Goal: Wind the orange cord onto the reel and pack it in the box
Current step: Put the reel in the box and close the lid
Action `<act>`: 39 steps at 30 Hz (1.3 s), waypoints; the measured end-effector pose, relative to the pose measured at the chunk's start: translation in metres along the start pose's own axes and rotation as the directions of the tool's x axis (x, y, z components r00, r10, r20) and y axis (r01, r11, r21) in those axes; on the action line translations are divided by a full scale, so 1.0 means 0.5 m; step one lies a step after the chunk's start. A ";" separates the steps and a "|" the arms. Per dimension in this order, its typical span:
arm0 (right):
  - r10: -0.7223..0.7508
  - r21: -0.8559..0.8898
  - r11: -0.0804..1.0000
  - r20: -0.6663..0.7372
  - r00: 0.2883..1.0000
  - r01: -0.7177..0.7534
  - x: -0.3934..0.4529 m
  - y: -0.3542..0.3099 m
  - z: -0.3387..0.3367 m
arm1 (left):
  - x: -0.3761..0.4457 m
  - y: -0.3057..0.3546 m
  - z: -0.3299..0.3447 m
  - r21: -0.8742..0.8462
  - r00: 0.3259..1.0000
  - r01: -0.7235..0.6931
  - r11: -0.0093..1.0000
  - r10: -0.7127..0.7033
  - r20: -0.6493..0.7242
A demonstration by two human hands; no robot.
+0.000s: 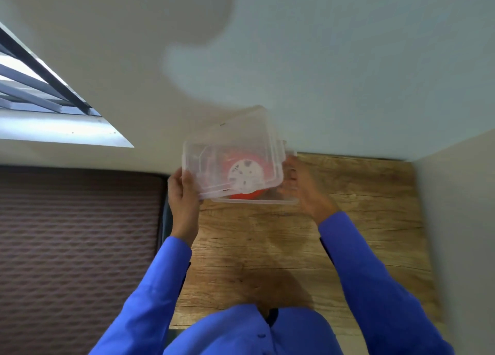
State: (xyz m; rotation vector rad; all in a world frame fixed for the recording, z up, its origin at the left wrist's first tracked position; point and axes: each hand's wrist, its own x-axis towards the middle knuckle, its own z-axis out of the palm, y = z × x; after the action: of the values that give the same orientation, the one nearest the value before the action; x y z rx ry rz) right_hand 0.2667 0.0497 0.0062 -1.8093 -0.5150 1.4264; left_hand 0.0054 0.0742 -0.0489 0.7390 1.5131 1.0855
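Observation:
A clear plastic box (pixel 267 201) stands on the wooden table at its far edge, against the wall. Inside lies the reel (pixel 246 178), white-faced, with orange cord (pixel 245 194) wound around it. A clear lid (pixel 233 146) is tilted over the box, its far edge raised. My left hand (pixel 183 191) grips the lid's near left corner. My right hand (pixel 301 187) is at the right side of the box and lid, fingers on the rim. The picture is blurred with motion.
The wooden table (pixel 294 247) runs from me to the pale wall (pixel 321 87). A side wall (pixel 460 220) bounds it on the right. A brown ribbed mattress (pixel 80 234) lies left of the table. A barred window (pixel 40 87) is at upper left.

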 end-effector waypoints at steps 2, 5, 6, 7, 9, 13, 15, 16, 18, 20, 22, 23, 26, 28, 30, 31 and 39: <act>-0.081 0.053 0.995 0.036 0.996 0.079 -0.032 -0.010 -0.030 | -0.003 0.004 0.019 0.103 0.996 -0.083 0.991 0.084 -0.003; -0.198 0.010 0.980 -0.082 0.977 0.199 -0.062 -0.015 -0.053 | -0.004 0.010 0.048 0.251 0.985 -0.159 0.955 0.170 -0.025; -0.204 0.000 0.978 -0.153 0.967 0.206 -0.067 -0.014 -0.057 | -0.004 0.009 0.055 0.285 0.979 -0.183 0.941 0.202 -0.037; -0.203 -0.033 0.979 -0.202 0.958 0.201 -0.065 -0.011 -0.062 | -0.006 0.007 0.062 0.300 0.973 -0.201 0.932 0.226 -0.050; -0.179 -0.185 0.971 -0.151 0.972 0.150 -0.062 -0.008 -0.065 | -0.013 0.004 0.077 0.285 0.966 -0.220 0.933 0.250 -0.072; -0.159 -0.409 0.901 0.003 0.987 0.146 -0.040 -0.002 -0.059 | -0.016 0.001 0.086 0.282 0.964 -0.200 0.938 0.240 -0.115; -0.267 -0.618 0.771 -0.096 0.959 0.153 -0.027 0.003 -0.053 | -0.011 -0.005 0.077 0.337 0.970 -0.151 0.929 0.205 -0.131; -0.311 -0.690 0.710 -0.133 0.941 0.137 -0.022 0.007 -0.048 | -0.012 -0.009 0.072 0.352 0.973 -0.142 0.925 0.196 -0.122; -0.345 -0.734 0.668 -0.162 0.924 0.121 -0.016 0.015 -0.040 | -0.016 -0.017 0.064 0.372 0.975 -0.149 0.916 0.198 -0.098; -0.344 -0.741 0.663 -0.176 0.922 0.107 -0.010 0.018 -0.038 | -0.017 -0.021 0.062 0.384 0.977 -0.139 0.913 0.191 -0.099; -0.340 -0.738 0.668 -0.191 0.921 0.094 -0.004 0.020 -0.041 | -0.018 -0.020 0.064 0.381 0.980 -0.122 0.917 0.172 -0.099; -0.339 -0.726 0.682 -0.203 0.919 0.091 0.000 0.020 -0.044 | -0.017 -0.018 0.068 0.379 0.981 -0.125 0.917 0.171 -0.091; -0.353 -0.688 0.720 -0.247 0.902 0.093 0.007 0.023 -0.051 | -0.013 -0.011 0.077 0.363 0.980 -0.146 0.920 0.185 -0.073; -0.356 -0.658 0.747 -0.268 0.895 0.100 0.007 0.025 -0.052 | -0.007 -0.007 0.080 0.357 0.981 -0.140 0.924 0.177 -0.074; -0.347 -0.626 0.772 -0.271 0.898 0.110 0.007 0.027 -0.052 | -0.002 -0.007 0.080 0.356 0.983 -0.130 0.925 0.168 -0.076; -0.342 -0.613 0.781 -0.265 0.902 0.117 0.007 0.028 -0.054 | -0.001 -0.008 0.078 0.361 0.983 -0.132 0.923 0.168 -0.072; -0.271 -0.385 0.908 -0.239 0.932 0.166 0.009 0.053 -0.090 | 0.018 -0.007 0.073 0.148 0.998 0.046 0.988 -0.037 -0.060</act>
State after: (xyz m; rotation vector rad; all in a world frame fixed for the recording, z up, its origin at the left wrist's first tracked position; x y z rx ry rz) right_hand 0.3071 0.0220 -0.0133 -2.1230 -0.8408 0.9342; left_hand 0.0392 0.0896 -0.0559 0.7817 1.6651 0.9768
